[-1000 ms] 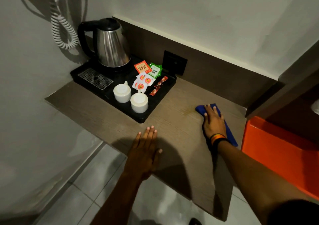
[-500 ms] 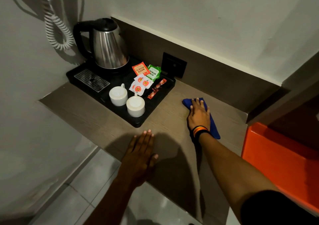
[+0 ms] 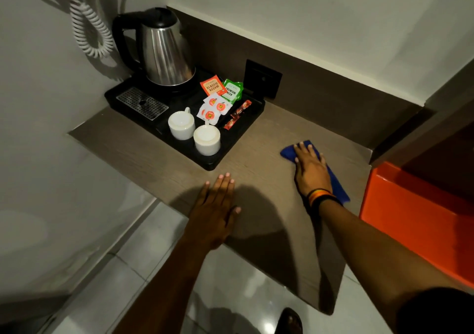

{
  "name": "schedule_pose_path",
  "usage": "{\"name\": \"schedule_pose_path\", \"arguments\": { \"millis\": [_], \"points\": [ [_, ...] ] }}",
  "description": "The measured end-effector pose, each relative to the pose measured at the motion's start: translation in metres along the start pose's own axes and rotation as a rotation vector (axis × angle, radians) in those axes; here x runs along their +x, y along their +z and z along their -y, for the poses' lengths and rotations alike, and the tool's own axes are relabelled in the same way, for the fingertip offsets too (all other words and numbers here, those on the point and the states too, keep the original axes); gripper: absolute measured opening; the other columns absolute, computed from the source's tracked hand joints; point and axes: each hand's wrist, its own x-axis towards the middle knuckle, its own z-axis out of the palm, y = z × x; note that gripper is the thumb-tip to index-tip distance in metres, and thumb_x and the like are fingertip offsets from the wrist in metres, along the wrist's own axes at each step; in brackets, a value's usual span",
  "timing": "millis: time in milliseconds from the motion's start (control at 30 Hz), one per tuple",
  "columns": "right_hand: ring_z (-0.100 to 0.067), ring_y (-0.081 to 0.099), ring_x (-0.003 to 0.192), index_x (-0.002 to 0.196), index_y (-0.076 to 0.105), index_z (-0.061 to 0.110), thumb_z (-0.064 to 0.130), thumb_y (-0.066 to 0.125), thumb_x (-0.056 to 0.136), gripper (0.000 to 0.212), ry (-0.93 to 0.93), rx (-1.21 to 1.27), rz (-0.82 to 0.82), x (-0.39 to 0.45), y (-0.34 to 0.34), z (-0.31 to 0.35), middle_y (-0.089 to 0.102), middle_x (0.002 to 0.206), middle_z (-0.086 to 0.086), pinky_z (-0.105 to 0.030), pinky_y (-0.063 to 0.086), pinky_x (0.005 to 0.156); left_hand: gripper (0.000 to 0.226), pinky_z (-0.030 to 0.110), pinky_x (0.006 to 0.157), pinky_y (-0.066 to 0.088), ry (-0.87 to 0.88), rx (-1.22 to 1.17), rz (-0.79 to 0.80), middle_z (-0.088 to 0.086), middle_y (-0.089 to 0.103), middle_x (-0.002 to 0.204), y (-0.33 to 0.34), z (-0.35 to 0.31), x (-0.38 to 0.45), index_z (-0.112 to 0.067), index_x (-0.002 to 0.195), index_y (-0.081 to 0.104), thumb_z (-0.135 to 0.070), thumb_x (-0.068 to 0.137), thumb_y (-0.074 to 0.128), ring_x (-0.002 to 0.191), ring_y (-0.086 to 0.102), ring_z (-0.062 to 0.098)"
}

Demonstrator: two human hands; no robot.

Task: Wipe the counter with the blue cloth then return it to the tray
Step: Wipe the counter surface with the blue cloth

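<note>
The blue cloth (image 3: pixel 287 153) lies flat on the brown counter (image 3: pixel 259 144), right of the black tray (image 3: pixel 232 144). My right hand (image 3: pixel 310 169) presses down on the cloth with fingers spread; blue shows past the fingertips and beside the wrist. My left hand (image 3: pixel 216 210) rests palm-down on the counter's front edge, holding nothing. The tray stands at the back left of the counter.
On the tray stand a steel kettle (image 3: pixel 164 51), two white cups (image 3: pixel 195 132), tea and sugar sachets (image 3: pixel 218 98) and a metal drip grate (image 3: pixel 142 103). A wall socket (image 3: pixel 263 77) sits behind. An orange block (image 3: pixel 420 213) borders the counter's right end. A coiled white cord (image 3: pixel 89 26) hangs left.
My right hand slid the cloth left toward the tray, then back a little to the right. My left hand stayed on the front edge.
</note>
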Motion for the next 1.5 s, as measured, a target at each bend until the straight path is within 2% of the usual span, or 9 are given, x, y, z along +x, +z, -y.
{"name": "schedule_pose_path", "arguments": {
  "millis": [300,467,633,767,900,1067,1233,1367,1500],
  "points": [
    [-0.013,0.014,0.155,0.155,0.033,0.029,0.022,0.042,0.105,0.051,-0.378,-0.020,0.174,-0.128,0.025,0.045,0.026,0.164,0.008,-0.043,0.006,0.127,0.071,0.052,0.127,0.022,-0.044,-0.012,-0.094,0.019,0.025,0.167,0.006,0.002,-0.015,-0.003,0.158,0.024,-0.049,0.104,0.026,0.156,0.021,0.031],
    [-0.014,0.021,0.154,0.153,0.037,0.028,0.024,0.041,0.106,0.047,-0.179,0.006,0.093,-0.113,-0.008,-0.018,0.030,0.162,0.010,-0.045,0.013,0.126,0.075,0.051,0.129,0.018,-0.134,-0.048,-0.092,0.020,0.022,0.168,0.004,0.010,-0.023,-0.002,0.158,0.022,-0.052,0.103,0.016,0.157,0.018,0.031],
    [-0.018,0.019,0.154,0.154,0.035,0.027,0.025,0.035,0.105,0.048,-0.038,-0.005,-0.014,-0.031,0.021,0.036,0.029,0.164,0.003,-0.050,0.012,0.126,0.071,0.054,0.128,0.017,-0.098,-0.043,-0.188,0.018,0.024,0.168,0.019,0.019,-0.026,-0.002,0.158,0.025,-0.049,0.104,0.022,0.157,0.018,0.031],
    [-0.017,0.015,0.155,0.156,0.031,0.025,0.018,0.038,0.104,0.053,-0.262,0.018,0.118,-0.050,0.053,0.106,0.025,0.166,0.003,-0.044,0.000,0.126,0.072,0.053,0.129,0.015,-0.129,-0.037,-0.160,0.017,0.024,0.168,0.017,0.021,-0.022,-0.004,0.159,0.023,-0.049,0.103,0.018,0.158,0.017,0.028],
    [-0.017,0.019,0.154,0.155,0.034,0.027,0.020,0.042,0.104,0.052,-0.435,-0.015,0.186,-0.133,0.039,0.092,0.029,0.164,0.003,-0.045,0.007,0.127,0.069,0.053,0.130,0.011,-0.130,-0.042,-0.079,0.016,0.015,0.170,0.008,0.015,-0.022,-0.005,0.160,0.015,-0.042,0.105,0.033,0.159,0.009,0.028],
    [-0.015,0.022,0.153,0.152,0.041,0.025,0.020,0.044,0.105,0.047,-0.312,0.031,0.144,-0.148,-0.003,0.010,0.034,0.161,0.006,-0.047,0.015,0.126,0.064,0.056,0.128,0.014,-0.100,-0.031,-0.105,0.019,0.018,0.169,0.004,0.014,-0.029,-0.001,0.159,0.019,-0.034,0.107,0.036,0.158,0.011,0.031],
    [-0.018,0.020,0.154,0.153,0.036,0.026,0.029,0.034,0.106,0.048,-0.070,-0.015,-0.018,-0.078,0.020,0.034,0.032,0.163,0.003,-0.048,0.012,0.126,0.066,0.055,0.128,0.016,-0.092,0.000,-0.166,0.020,0.023,0.167,0.014,0.020,-0.027,0.000,0.158,0.024,-0.040,0.105,0.028,0.157,0.016,0.032],
    [-0.017,0.017,0.154,0.156,0.032,0.024,0.026,0.036,0.105,0.051,-0.200,0.020,0.042,-0.108,0.056,0.076,0.029,0.164,0.003,-0.041,0.000,0.125,0.068,0.051,0.130,0.002,-0.111,-0.038,-0.072,0.016,0.008,0.171,0.010,0.020,-0.022,-0.005,0.161,0.010,-0.037,0.107,0.037,0.159,0.002,0.028],
    [-0.019,0.021,0.153,0.155,0.035,0.021,0.019,0.044,0.104,0.052,-0.462,-0.005,0.111,-0.188,0.054,0.072,0.031,0.163,0.001,-0.045,0.010,0.126,0.069,0.043,0.129,-0.008,-0.210,-0.139,0.139,0.009,-0.010,0.172,-0.014,0.014,-0.018,-0.011,0.161,-0.004,-0.039,0.109,0.030,0.158,-0.012,0.021]
  ]
}}
